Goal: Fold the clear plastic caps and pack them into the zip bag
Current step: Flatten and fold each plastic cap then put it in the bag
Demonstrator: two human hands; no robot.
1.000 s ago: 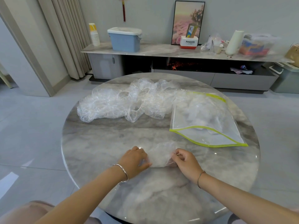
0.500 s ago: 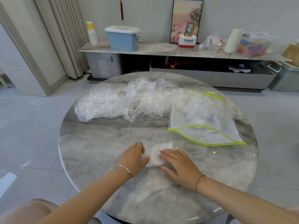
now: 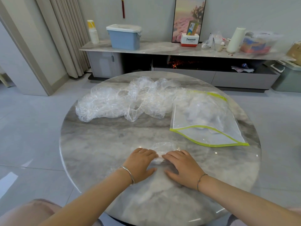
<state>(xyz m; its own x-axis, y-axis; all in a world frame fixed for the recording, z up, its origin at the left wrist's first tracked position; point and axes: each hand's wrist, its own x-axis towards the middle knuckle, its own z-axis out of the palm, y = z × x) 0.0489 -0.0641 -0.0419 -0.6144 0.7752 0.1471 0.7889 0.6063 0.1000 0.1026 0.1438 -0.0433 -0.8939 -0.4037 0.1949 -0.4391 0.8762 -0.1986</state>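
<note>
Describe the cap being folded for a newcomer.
On the round marble table, near its front edge, the left hand and right hand press flat. The clear cap lies under their fingers; unlike the crumpled pile and zip bag behind, it is single, flattened.

round grey marble table (image 3: 97, 144) carries a heap of clear caps (image 3: 123, 100), a zip bag (image 3: 205, 121), one flattened cap (image 3: 162, 146)

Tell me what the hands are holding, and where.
Nothing is gripped: left hand and right hand press flat on the near part of a folded clear cap.
</note>
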